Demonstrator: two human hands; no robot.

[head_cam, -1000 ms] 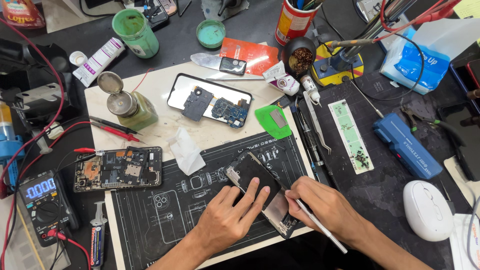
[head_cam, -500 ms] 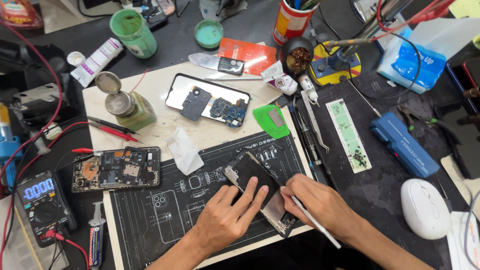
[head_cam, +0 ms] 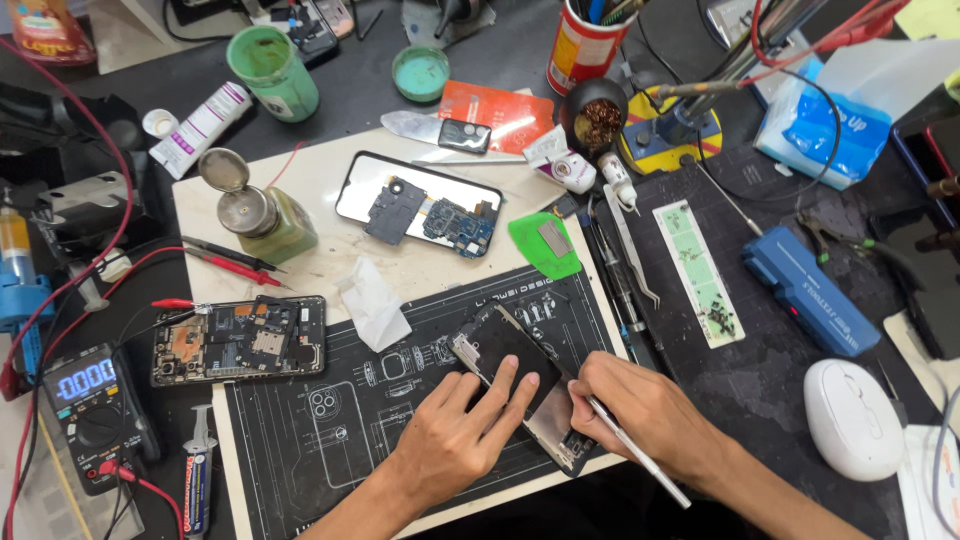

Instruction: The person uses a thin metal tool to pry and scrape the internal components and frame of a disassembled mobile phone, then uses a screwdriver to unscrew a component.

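Cluttered and dark, the tabletop (head_cam: 760, 330) carries a black repair mat (head_cam: 330, 440) printed with phone outlines, and both hands work at its near right corner. Left hand (head_cam: 455, 440) lies flat, fingers spread and pressing down on an opened phone (head_cam: 510, 375) that sits tilted on the mat. Right hand (head_cam: 645, 415) is closed around a thin metal tool (head_cam: 640, 465), its tip at the phone's lower edge, just beside the left fingertips.

As a judgement, the job looks midway: the phone's back is already off and its insides bare, but nothing is refitted. Left of the hands lies another stripped phone (head_cam: 240, 340); beyond them a third phone (head_cam: 420, 205) rests with its circuit boards loose on it.

Further beyond the hands, a small dark cup (head_cam: 598, 115) holds coppery wool, a red can (head_cam: 585, 45) holds pens and tools, and a glass bottle (head_cam: 265, 225) with a metal top holds greenish liquid. What the green cup (head_cam: 272, 70) contains cannot be told.
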